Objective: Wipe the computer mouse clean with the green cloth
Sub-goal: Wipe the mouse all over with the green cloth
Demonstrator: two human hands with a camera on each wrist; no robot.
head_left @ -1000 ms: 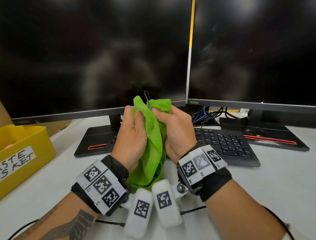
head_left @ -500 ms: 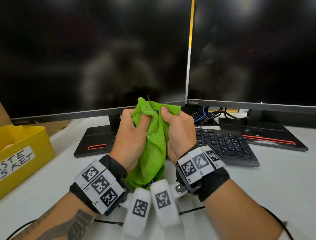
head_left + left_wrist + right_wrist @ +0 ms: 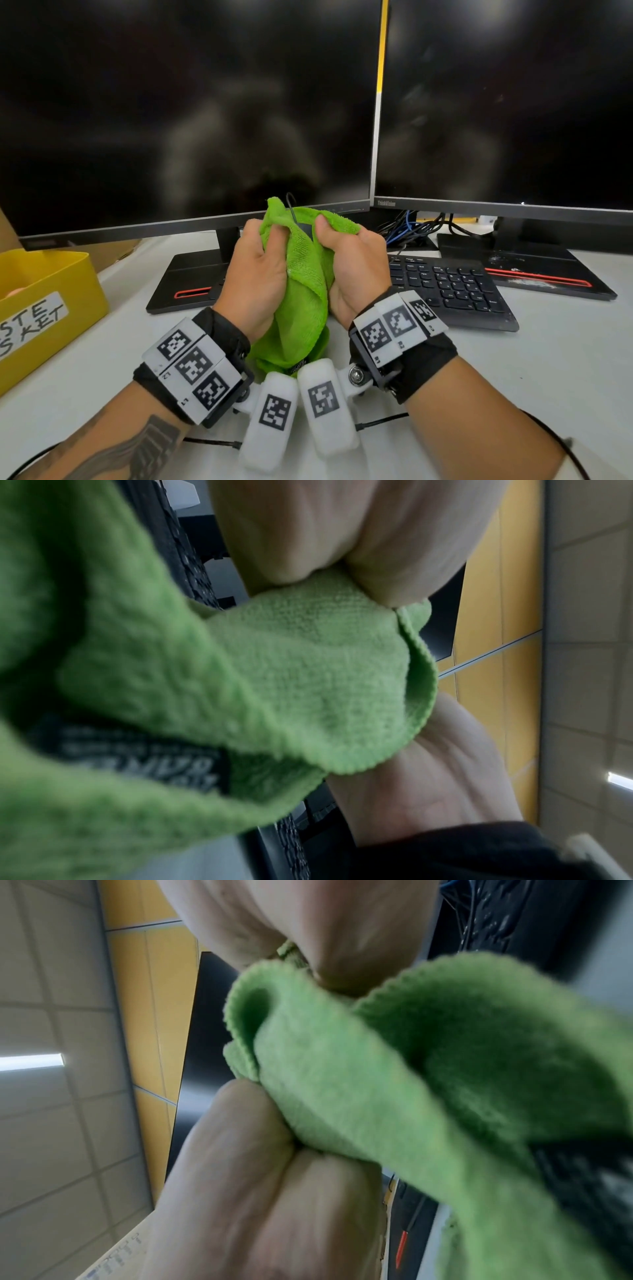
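Two dark monitors (image 3: 191,113) stand at the back of a white surface (image 3: 565,359), with a black keyboard (image 3: 455,287) beneath the right one and a yellow waste basket (image 3: 44,301) off to the left. Both hands are raised just above the surface, in front of the screens, with the green cloth (image 3: 305,294) bunched between them. The left hand (image 3: 257,277) and the right hand (image 3: 356,270) each have their fingers curled tight into the fabric, thumbs pressing from above. The computer mouse (image 3: 306,229) is almost wholly wrapped inside the cloth; only a small dark patch shows between the thumbs, and its thin cable (image 3: 291,205) rises from the top of the bundle. The wrist views show little but cloth and knuckles. This looks like the wiping step itself, the mouse being rubbed through the cloth. Next would likely come turning the mouse within the bundle so untouched faces meet fresh fabric, minding the cable.
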